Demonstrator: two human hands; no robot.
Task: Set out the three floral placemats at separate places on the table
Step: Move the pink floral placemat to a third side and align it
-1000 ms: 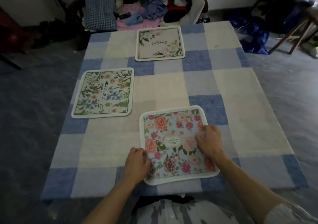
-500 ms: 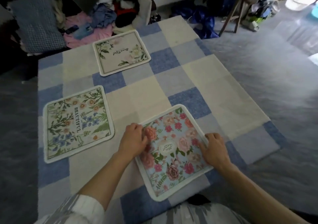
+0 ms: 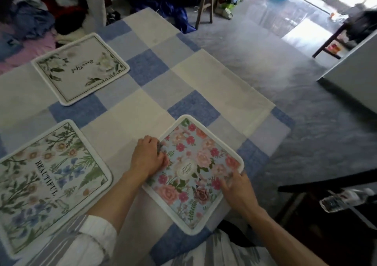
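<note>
Resting nearest the person, the pink rose placemat (image 3: 193, 173) lies flat on the checked tablecloth (image 3: 126, 110), turned cornerwise so one corner points back at the body. Both hands press down on it, fingers spread and flat, gripping nothing: the left hand (image 3: 148, 158) on its left edge, the right hand (image 3: 238, 190) on its right edge, the mat directly beneath and between them. Any squaring-up would, I judge, turn on that diagonal, with both hands equally close. Farther left, well apart, sits the BEAUTIFUL placemat (image 3: 49, 182). Farthest, toward the far edge, lies the white flower placemat (image 3: 80, 67). All three look separately placed.
</note>
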